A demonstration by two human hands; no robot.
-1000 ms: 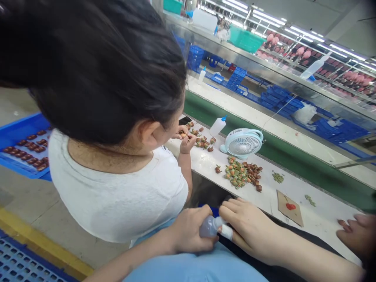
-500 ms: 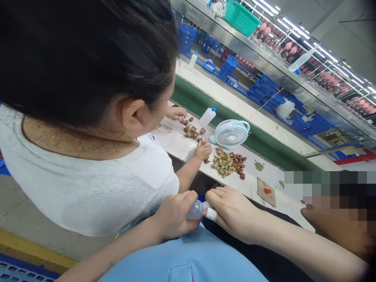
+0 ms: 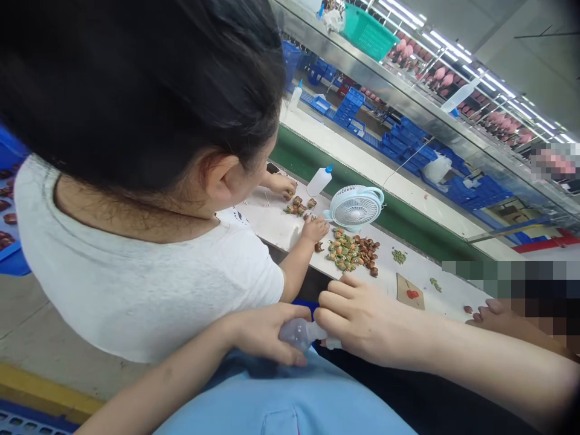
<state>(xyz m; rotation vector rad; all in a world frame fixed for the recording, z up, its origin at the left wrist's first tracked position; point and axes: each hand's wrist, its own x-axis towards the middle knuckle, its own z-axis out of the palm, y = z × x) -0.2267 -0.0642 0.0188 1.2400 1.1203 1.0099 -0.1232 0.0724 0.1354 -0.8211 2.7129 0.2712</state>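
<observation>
Close to my front, above my light blue clothing, is a small translucent plastic bottle. My left hand curls around its body, thumb on the near side and forefinger on the far side. At the bottle's narrow end, my right hand is closed around the neck, its fingers bent. A white wrap shows on a right-hand finger, partly hidden under the hand. Whether a cap is on the narrow end cannot be seen, as my right fingers cover it.
A co-worker in a white shirt sits ahead to the left, hands among small brown and green pieces on the white bench. A small fan and a blue-capped bottle stand there. Another person's hand is at right.
My left fingers have loosened and shifted on the bottle, showing more of its body. My right hand has turned over the neck. The co-worker's far hand now closes on a small piece.
</observation>
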